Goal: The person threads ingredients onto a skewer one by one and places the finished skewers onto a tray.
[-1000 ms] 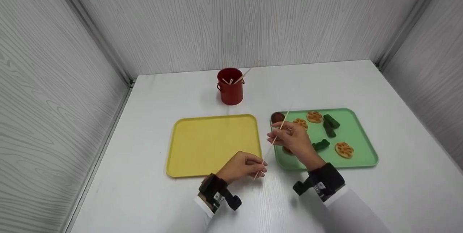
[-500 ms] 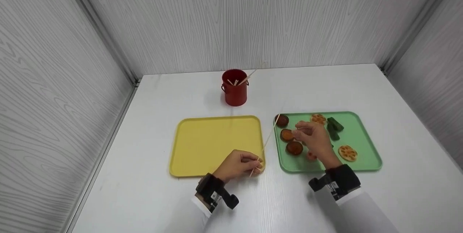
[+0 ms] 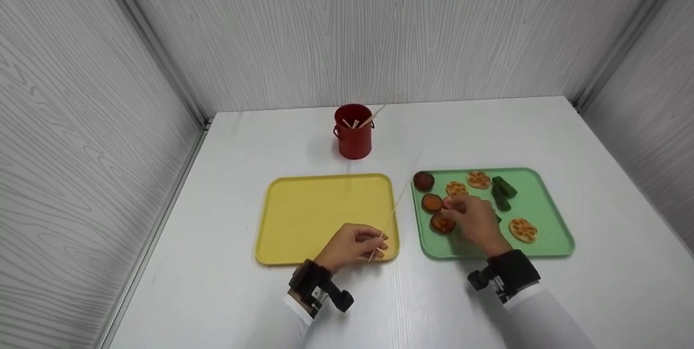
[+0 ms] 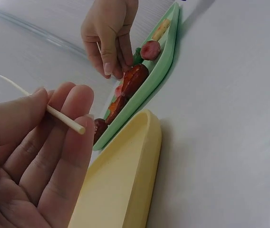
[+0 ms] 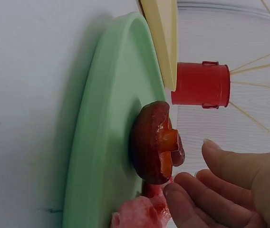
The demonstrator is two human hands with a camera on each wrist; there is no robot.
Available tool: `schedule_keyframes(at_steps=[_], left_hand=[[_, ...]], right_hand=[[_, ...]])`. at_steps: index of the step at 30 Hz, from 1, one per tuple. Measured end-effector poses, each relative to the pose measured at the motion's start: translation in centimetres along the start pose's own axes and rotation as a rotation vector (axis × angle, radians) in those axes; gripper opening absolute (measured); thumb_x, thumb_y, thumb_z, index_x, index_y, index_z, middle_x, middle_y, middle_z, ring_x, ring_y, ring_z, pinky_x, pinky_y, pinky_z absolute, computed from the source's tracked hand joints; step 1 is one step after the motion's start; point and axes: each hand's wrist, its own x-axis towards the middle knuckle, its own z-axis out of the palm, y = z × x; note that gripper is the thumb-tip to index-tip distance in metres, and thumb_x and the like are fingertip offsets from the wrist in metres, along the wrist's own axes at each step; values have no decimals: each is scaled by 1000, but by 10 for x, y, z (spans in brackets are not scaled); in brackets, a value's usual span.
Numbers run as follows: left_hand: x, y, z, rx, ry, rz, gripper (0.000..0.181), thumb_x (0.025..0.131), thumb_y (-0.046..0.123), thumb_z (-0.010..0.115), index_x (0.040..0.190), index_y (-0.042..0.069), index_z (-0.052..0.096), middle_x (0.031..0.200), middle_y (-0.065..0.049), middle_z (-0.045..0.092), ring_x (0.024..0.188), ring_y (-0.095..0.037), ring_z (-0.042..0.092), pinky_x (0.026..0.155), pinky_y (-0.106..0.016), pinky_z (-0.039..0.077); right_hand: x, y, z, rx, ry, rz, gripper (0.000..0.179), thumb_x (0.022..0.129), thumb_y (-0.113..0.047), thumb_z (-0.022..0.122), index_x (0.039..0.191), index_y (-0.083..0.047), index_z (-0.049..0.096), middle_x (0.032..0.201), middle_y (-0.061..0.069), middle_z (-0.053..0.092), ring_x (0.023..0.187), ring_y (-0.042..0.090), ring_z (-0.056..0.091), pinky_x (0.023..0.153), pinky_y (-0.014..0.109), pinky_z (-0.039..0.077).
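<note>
My left hand (image 3: pixel 353 246) pinches a thin bamboo skewer (image 4: pixel 67 118) between thumb and fingers, above the yellow tray's near right corner. The skewer's long end slants up and away toward the green tray. Over the green tray (image 3: pixel 547 243) my right hand (image 3: pixel 477 223) reaches down with thumb and fingers apart. Its fingertips are right at a small pink piece (image 3: pixel 448 202). Just left of them are brown mushrooms; one mushroom (image 5: pixel 153 142) lies stem up in the right wrist view, in front of the thumb. Part of the tray's food is hidden under the right hand.
The yellow tray (image 3: pixel 325 219) lies left of the green one. Behind them stands a red bucket (image 3: pixel 355 143) with several skewers. Lotus root slices (image 3: pixel 523 230) and green pieces (image 3: pixel 501 197) lie farther right on the green tray. Panels (image 3: pixel 347 29) enclose the table.
My right hand has left the skewer and moved right and down to the food on the green tray. My left hand keeps the skewer and has shifted slightly left.
</note>
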Motion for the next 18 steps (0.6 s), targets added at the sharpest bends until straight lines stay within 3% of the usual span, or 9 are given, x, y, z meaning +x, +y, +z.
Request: schedule_keyframes(at_steps=[7,18], left_hand=[[-1,-2,-2,6,0,-2,26,93,4,63,112,-14,63,98,-28,69,76,-13,69,74,-35,58],[1,-2,-2,-14,-16,6,27,94,4,63,112,-17,61,99,-29,68,75,-11,68,74,-35,58]], right_hand=[[0,-1,4,-47,-11,-12,26,87,-16,75,102,4,72,96,17,72,89,32,68,73,44,54],[-1,-1,6,-126,-38,-30,32,87,-15,74,109,7,69,106,21,70,86,30,67,70,41,53]])
